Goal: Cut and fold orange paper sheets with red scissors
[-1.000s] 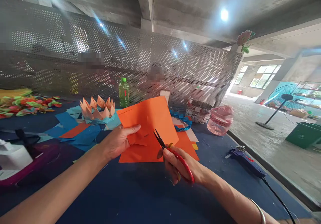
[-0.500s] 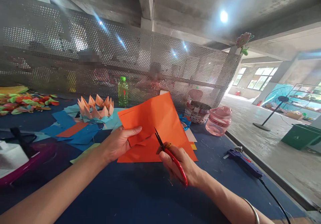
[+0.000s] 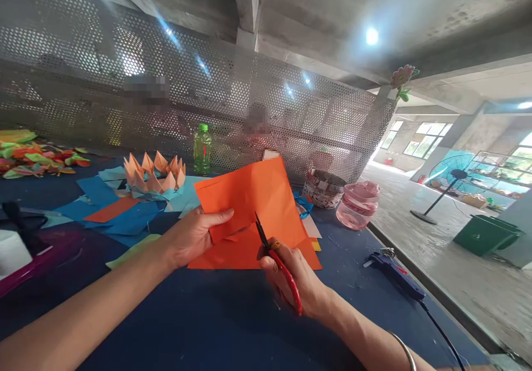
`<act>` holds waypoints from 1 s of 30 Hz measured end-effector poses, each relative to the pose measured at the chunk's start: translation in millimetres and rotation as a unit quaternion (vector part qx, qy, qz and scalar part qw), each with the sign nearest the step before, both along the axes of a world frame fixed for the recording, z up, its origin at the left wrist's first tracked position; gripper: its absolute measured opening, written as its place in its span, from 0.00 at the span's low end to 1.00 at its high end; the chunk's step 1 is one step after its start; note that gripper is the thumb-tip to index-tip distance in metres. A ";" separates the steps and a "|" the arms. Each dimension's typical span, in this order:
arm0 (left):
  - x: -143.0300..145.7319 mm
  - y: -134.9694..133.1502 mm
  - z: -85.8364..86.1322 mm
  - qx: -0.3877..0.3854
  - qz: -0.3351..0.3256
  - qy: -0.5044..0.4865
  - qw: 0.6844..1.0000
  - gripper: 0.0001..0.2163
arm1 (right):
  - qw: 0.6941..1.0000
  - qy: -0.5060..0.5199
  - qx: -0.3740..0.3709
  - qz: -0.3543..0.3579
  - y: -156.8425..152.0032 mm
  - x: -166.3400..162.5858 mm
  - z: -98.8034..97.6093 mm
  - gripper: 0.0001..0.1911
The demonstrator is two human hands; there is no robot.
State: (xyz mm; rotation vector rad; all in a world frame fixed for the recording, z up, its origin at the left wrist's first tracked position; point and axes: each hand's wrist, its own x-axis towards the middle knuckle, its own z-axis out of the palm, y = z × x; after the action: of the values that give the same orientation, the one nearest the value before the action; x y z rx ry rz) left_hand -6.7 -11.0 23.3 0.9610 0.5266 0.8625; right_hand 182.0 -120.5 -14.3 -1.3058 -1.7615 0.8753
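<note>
My left hand (image 3: 194, 235) pinches the left edge of an orange paper sheet (image 3: 253, 196), thumb on top, holding it tilted up above more orange paper (image 3: 233, 254) lying on the blue table (image 3: 208, 326). My right hand (image 3: 297, 282) is closed around red-handled scissors (image 3: 276, 260). The dark blades point up and touch the lower edge of the held sheet, nearly closed.
A folded paper crown (image 3: 154, 173), blue paper pieces (image 3: 124, 219) and a green bottle (image 3: 203, 149) lie behind. A woven basket (image 3: 324, 187) and a pink jar (image 3: 357, 205) stand to the right. A blue glue gun (image 3: 390, 268) lies near the table edge. A perforated metal screen (image 3: 124, 99) runs along the back.
The scissor blades have closed from slightly open and shifted a little left against the sheet. My left hand keeps its hold while the sheet tilts slightly. The camera has drifted.
</note>
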 end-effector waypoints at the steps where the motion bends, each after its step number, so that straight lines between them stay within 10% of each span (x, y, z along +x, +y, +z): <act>1: 0.1 0.3 -0.1 -0.003 -0.002 -0.003 1.000 0.18 | 1.000 0.002 -0.001 0.001 0.2 -0.1 -0.7 0.19; 30: 0.1 -2.7 3.9 -0.012 -0.006 -0.011 1.000 0.09 | 0.998 -0.028 -0.039 -0.040 3.9 -5.9 -3.7 0.29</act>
State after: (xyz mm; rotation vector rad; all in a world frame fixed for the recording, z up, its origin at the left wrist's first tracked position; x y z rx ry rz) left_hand -6.6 -13.8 27.2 0.9316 0.5101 0.8529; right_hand 176.1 -116.6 -18.0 -1.4539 -1.7197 0.8779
